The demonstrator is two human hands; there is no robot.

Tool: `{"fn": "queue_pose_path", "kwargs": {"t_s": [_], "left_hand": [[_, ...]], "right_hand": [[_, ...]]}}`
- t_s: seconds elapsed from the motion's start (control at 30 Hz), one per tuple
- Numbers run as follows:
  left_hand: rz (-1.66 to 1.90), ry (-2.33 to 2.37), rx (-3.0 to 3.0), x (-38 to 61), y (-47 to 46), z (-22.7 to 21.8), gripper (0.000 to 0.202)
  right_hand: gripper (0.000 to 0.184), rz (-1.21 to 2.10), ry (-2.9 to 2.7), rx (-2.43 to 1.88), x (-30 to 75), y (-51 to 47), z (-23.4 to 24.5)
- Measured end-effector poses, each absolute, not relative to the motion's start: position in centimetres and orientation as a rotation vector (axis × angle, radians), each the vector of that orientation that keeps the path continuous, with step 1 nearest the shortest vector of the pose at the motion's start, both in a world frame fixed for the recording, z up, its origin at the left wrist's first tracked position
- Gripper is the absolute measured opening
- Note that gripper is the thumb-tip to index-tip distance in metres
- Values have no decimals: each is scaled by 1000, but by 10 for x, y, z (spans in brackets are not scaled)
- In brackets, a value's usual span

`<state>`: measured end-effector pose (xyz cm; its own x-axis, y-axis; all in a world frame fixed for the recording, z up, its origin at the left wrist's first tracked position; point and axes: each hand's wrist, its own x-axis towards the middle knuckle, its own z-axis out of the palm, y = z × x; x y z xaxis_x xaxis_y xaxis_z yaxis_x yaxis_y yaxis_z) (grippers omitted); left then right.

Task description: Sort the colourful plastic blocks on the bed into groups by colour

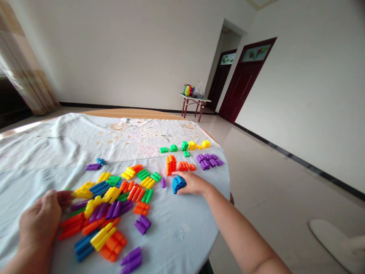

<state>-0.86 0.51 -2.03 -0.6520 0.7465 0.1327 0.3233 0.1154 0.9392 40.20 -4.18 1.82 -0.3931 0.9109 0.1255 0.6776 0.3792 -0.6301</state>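
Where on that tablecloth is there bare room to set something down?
Two patches of tablecloth look bare: one nearer the camera than the blue bundle in the right hand, right of the loose purple pieces; another beyond the mixed pile, left of the green clusters. The mixed pile beside the left hand is crowded.

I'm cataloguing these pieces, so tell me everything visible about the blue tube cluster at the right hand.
The blue tube cluster is glossy and plastic-looking: several short parallel tubes packed side by side and stacked in layers. The right hand grips it over the pale blue cloth, nearer the camera than the taller orange stack. Whether it touches the cloth is unclear.
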Motion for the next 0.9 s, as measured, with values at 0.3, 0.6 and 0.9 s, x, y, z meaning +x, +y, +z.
{"fn": "queue_pose_path", "kwargs": {"t_s": [0.3,0.6,0.9], "left_hand": [[1491,1996,961,-2,-1,-8,28],[1436,2045,1005,3,-5,2,31],[1342,2044,1122,0,-9,0,36]], "right_hand": [[84,682,-2218,-1347,393,-45,19],[68,663,-2217,-1268,393,-48,34],[72,585,-2239,-1302,391,-50,44]]}}
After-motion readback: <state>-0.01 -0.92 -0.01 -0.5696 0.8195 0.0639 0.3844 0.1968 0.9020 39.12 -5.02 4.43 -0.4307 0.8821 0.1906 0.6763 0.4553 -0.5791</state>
